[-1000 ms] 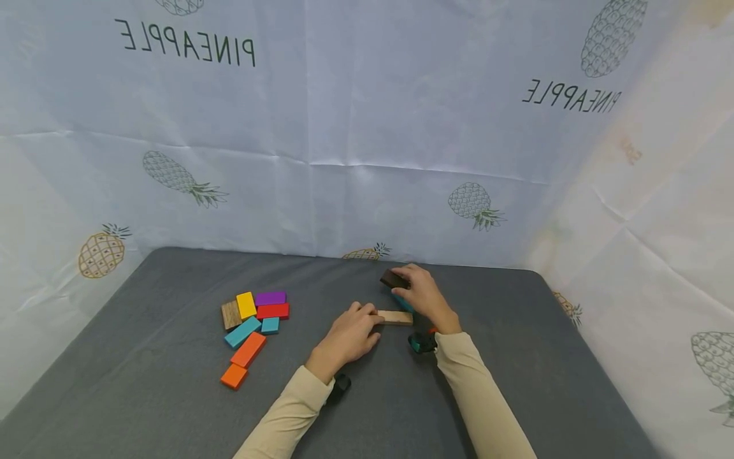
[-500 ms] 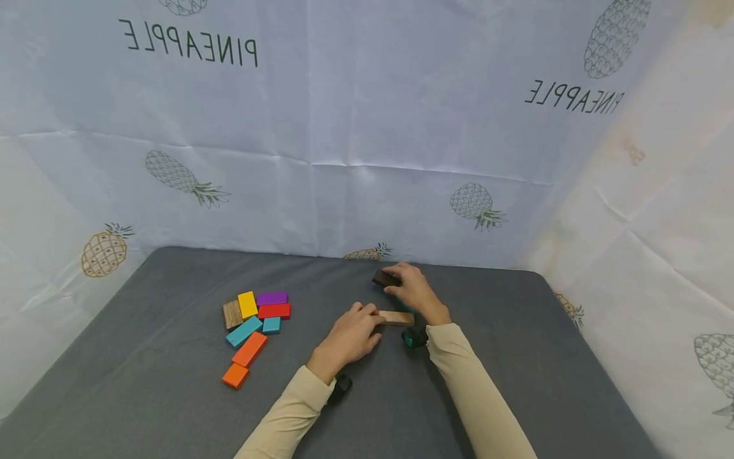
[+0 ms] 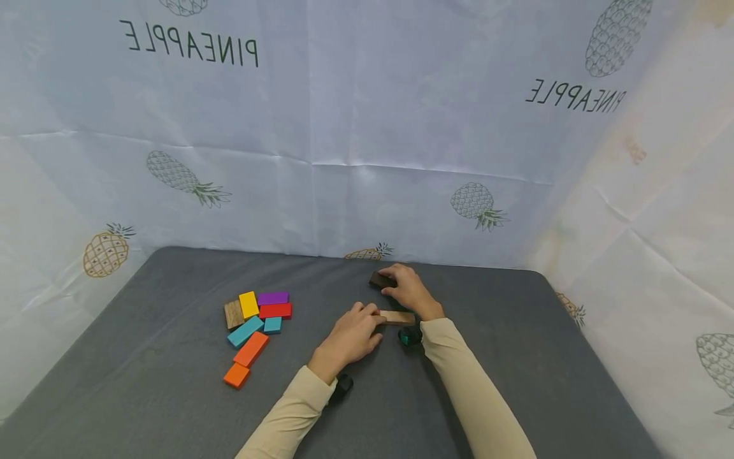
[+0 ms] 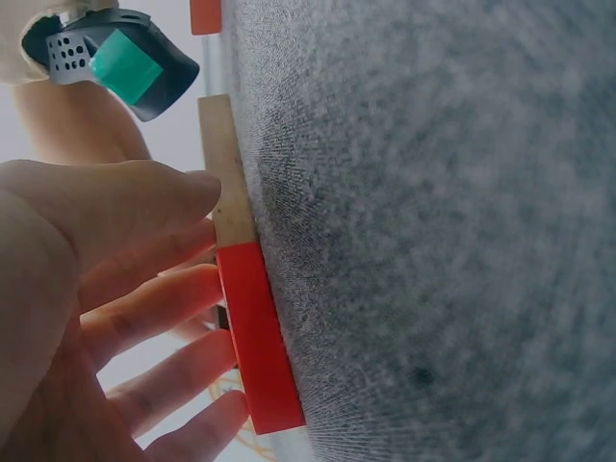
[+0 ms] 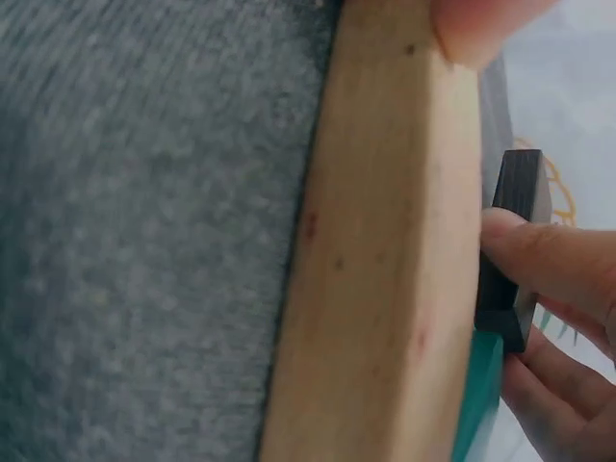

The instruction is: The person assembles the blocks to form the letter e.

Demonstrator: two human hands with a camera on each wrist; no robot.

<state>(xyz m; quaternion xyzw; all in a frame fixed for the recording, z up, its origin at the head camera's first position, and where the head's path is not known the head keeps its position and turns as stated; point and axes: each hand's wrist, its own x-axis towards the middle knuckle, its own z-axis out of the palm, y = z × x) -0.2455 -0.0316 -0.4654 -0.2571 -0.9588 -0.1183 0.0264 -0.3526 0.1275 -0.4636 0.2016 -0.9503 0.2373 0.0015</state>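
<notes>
My right hand pinches a dark brown wooden block between thumb and fingers, toward the back of the table. A teal block shows just below the dark one in the right wrist view. In front of that hand lies a plain wooden block. Lined up end to end with it is a red block, which my left hand hides in the head view. My left hand rests its fingertips along these two blocks, fingers only slightly bent.
On the left of the grey table lies a group of blocks: brown, yellow, purple, red, teal and orange. A pineapple-print curtain hangs behind.
My right hand has moved a little to the left with the dark brown block, which now looks lower and flatter. The left hand holds its place on the blocks.
</notes>
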